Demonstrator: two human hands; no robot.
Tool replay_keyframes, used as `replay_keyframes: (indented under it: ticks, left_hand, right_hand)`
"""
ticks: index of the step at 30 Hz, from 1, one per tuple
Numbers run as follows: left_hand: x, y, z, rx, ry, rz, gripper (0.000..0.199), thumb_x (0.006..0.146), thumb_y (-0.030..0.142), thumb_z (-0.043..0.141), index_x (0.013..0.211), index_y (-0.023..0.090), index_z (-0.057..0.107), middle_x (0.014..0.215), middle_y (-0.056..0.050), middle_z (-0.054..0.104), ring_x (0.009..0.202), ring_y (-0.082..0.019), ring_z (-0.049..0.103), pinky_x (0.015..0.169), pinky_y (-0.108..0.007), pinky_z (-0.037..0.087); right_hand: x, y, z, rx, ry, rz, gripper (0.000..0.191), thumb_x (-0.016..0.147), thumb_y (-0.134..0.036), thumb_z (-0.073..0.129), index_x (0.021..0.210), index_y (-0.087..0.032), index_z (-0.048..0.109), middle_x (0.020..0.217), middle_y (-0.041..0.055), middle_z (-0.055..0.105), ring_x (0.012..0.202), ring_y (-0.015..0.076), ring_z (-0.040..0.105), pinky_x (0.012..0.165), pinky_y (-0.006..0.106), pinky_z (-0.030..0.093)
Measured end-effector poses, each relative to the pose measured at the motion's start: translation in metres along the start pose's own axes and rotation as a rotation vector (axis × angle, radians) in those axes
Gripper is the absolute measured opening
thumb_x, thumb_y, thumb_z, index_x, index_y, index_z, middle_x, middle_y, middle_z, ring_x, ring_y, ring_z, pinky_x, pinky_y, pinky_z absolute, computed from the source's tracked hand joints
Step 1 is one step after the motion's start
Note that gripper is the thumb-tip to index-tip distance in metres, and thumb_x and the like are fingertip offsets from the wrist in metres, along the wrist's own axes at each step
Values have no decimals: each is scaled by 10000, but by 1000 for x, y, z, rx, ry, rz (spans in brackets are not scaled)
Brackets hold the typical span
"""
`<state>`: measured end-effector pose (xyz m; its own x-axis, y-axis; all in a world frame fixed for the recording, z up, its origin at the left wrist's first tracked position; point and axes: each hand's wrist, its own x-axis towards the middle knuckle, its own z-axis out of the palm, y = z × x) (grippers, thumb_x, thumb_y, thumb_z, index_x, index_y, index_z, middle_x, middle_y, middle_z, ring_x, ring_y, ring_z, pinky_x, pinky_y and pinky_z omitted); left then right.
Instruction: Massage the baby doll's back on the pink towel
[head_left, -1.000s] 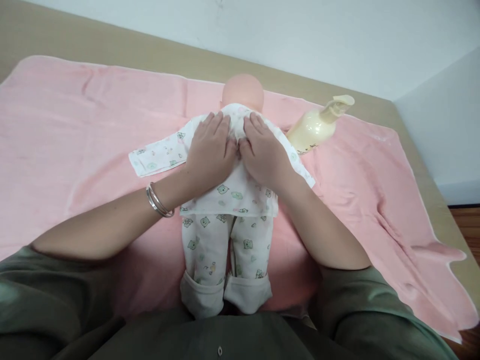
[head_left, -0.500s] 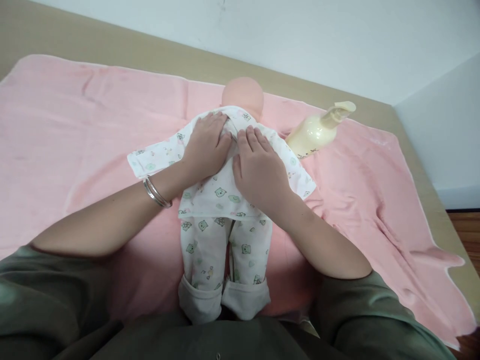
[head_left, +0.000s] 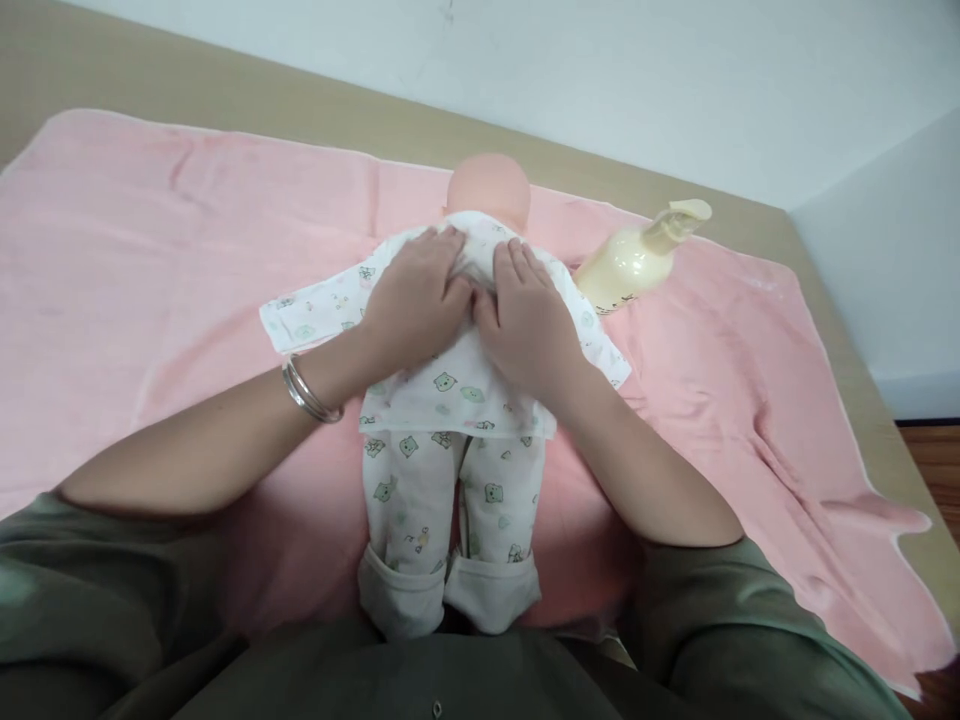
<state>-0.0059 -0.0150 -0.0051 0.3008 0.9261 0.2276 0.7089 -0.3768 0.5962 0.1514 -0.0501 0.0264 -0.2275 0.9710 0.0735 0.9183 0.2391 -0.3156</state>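
Observation:
A baby doll lies face down, its smooth bare head (head_left: 489,188) toward the wall. It wears a white printed top (head_left: 457,395) and matching trousers (head_left: 495,495) with turned-up cuffs. My left hand (head_left: 420,297) rests flat on the left side of the doll's upper back, a silver bangle at the wrist. On the right side of the back lies my right hand (head_left: 529,325), palm down. Both thumbs point inward and meet near the middle of the back. The fingers of each hand are stretched out over the cloth, which wrinkles between them.
Under the doll a pink blanket (head_left: 225,220) spreads over a beige table (head_left: 300,105). A cream pump bottle (head_left: 626,265) stands close to the doll's right-hand sleeve. White walls rise behind the table and at the right.
My thumbs have come together over the middle of the back. My right hand has shifted slightly up and right, and the cloth between the hands has moved.

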Motion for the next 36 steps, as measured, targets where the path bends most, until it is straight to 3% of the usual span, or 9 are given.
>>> replay_keyframes:
  ticks: [4, 9, 12, 15, 19, 24, 31, 36]
  left_hand:
    - [14, -13, 1, 13, 9, -50, 826, 987, 584, 187, 1539, 39, 471, 1634, -149, 506, 1559, -314, 414, 1392, -504, 263]
    - [9, -18, 7, 6, 90, 6, 729, 1011, 593, 258, 1502, 133, 538, 1579, -147, 568, 1521, -313, 475, 1355, -511, 311]
    - [9, -19, 9, 1, 120, 46, 630, 1018, 499, 331, 1481, 137, 558, 1548, -169, 595, 1495, -342, 502, 1329, -552, 340]
    - [7, -16, 8, -2, 99, 39, 611, 1030, 442, 337, 1516, 117, 515, 1586, -188, 552, 1538, -359, 454, 1351, -574, 287]
    - [-9, 7, 0, 72, 6, -17, 615, 1042, 381, 335, 1583, 105, 437, 1681, -174, 432, 1617, -349, 329, 1371, -563, 237]
    - [-25, 32, -7, 164, -100, 9, 709, 974, 278, 393, 1622, -3, 331, 1742, -212, 290, 1658, -370, 202, 1390, -562, 157]
    - [4, 9, -12, 82, -115, -76, 712, 989, 280, 302, 1606, -74, 297, 1728, -220, 319, 1635, -303, 276, 1401, -441, 186]
    - [4, 3, -9, 86, -80, -30, 689, 1003, 324, 271, 1580, -49, 329, 1715, -199, 361, 1622, -308, 292, 1399, -498, 164]
  right_hand:
    - [-9, -8, -4, -15, 46, -91, 621, 1034, -272, 364, 1601, -34, 448, 1709, 174, 411, 1646, 345, 307, 1370, 575, 282]
    - [21, 13, 2, 86, 37, -31, 642, 1003, -318, 423, 1615, -122, 446, 1751, 95, 353, 1671, 291, 252, 1389, 535, 253]
    - [31, 21, 9, 92, 64, -19, 681, 995, -337, 435, 1635, -110, 401, 1770, 101, 304, 1682, 282, 214, 1402, 532, 201]
    - [29, 20, 12, 92, 75, -24, 695, 991, -309, 413, 1646, -83, 369, 1774, 125, 284, 1683, 283, 208, 1396, 551, 200]
    - [27, 19, 9, 110, 45, -14, 722, 985, -285, 421, 1656, -33, 332, 1780, 159, 248, 1687, 289, 187, 1403, 531, 157]
    - [25, 18, 4, 78, 27, -19, 688, 1018, -286, 399, 1658, -41, 335, 1779, 146, 263, 1685, 290, 194, 1410, 481, 157]
    - [-13, -17, 6, -110, 40, -48, 658, 1043, -255, 395, 1638, 20, 348, 1744, 239, 304, 1665, 373, 237, 1388, 561, 222]
    - [-18, -24, 3, -113, 12, -95, 656, 1023, -228, 400, 1622, 39, 375, 1738, 224, 329, 1668, 345, 241, 1408, 514, 206]
